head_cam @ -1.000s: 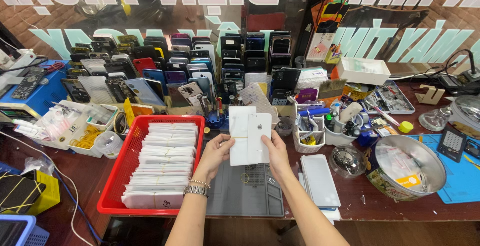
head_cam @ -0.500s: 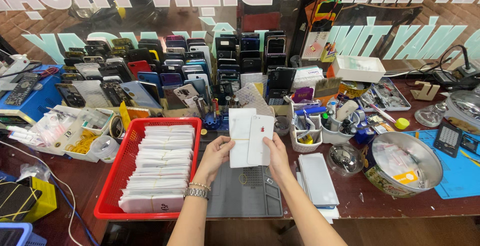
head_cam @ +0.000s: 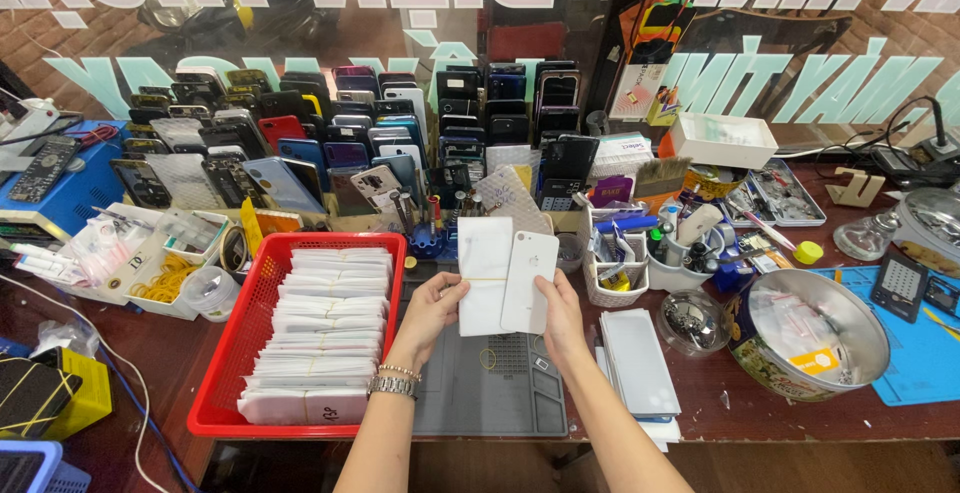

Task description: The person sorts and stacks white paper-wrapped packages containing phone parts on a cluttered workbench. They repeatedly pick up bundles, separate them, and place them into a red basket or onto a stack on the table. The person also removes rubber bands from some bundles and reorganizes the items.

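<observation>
A: Cluttered repair surface (head_cam: 760,403), phones stacking behind?
B: Yes. Left hand (head_cam: 430,315) is clamping a white packet (head_cam: 484,275); right hand (head_cam: 562,315) is pinching a white phone back (head_cam: 530,281), fanning both for comparison, red basket (head_cam: 235,353) left of the grip.

two bare forearms enter from the lower edge, with no sleeves showing on either. the left hand (head_cam: 432,310) has a metal-link wristwatch (head_cam: 392,386) at the wrist, silver in tone, and a thin beaded bracelet (head_cam: 399,371) just above it toward the hand. the right hand (head_cam: 563,319) shows no ring, band or watch on its visible parts.
</observation>
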